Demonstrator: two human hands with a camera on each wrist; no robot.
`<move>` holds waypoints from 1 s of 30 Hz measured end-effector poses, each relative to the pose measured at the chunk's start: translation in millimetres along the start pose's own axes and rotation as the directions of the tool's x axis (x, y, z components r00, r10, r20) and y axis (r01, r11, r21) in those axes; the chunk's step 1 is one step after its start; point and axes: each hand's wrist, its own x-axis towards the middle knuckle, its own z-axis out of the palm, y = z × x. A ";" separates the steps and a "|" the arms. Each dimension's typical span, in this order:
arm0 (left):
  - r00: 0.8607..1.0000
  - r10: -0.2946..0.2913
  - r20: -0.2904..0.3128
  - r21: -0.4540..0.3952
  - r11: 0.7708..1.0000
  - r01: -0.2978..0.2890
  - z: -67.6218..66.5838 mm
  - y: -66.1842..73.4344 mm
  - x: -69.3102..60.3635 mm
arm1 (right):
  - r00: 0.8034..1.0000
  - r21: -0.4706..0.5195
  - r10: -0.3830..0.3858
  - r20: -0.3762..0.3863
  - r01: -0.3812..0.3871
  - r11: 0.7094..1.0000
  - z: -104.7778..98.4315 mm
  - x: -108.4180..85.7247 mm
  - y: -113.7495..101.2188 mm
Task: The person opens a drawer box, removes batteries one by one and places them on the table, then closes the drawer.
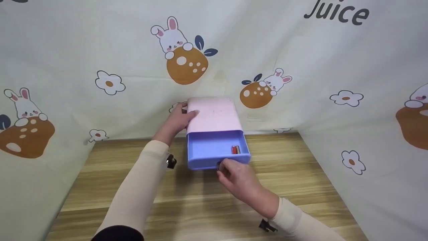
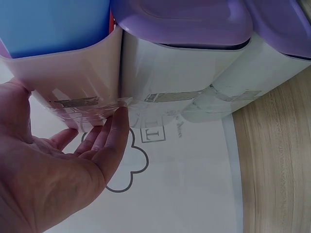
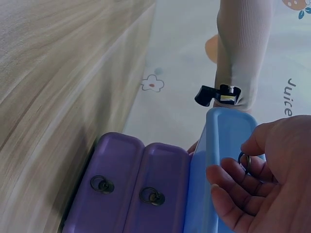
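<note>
A small drawer cabinet with a pink top shell (image 1: 214, 113) stands near the back wall. Its top blue drawer (image 1: 214, 144) is pulled partway out, with two small batteries (image 1: 236, 149), one reddish and one darker, in its front right corner. My right hand (image 1: 239, 177) pinches the metal ring pull (image 3: 245, 161) on the blue drawer's front. On the cabinet's left side rests my left hand (image 1: 179, 120), thumb over the top edge and extended fingers (image 2: 114, 141) against the side. Two purple drawers (image 3: 112, 179) below are closed, each with a ring pull.
The cabinet stands on a wood-grain tabletop (image 1: 187, 207). A pale cloth (image 1: 133, 50) printed with rabbits and flowers hangs behind and at both sides. Clear tape (image 2: 177, 97) runs across the cabinet's side. A black clip (image 1: 171, 161) sits at the left wrist.
</note>
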 end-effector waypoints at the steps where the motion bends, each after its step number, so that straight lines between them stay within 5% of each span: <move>1: 1.000 -0.001 0.001 0.000 1.000 0.001 -0.1 -0.1 -0.1 | 1.000 0.000 0.000 0.000 0.000 1.000 0.0 -0.3 -0.2; 30: 1.000 0.012 -0.011 0.014 1.000 -0.012 0.2 -2.2 3.6 | 1.000 0.039 0.016 0.014 -0.017 0.999 -5.6 -6.7 -6.5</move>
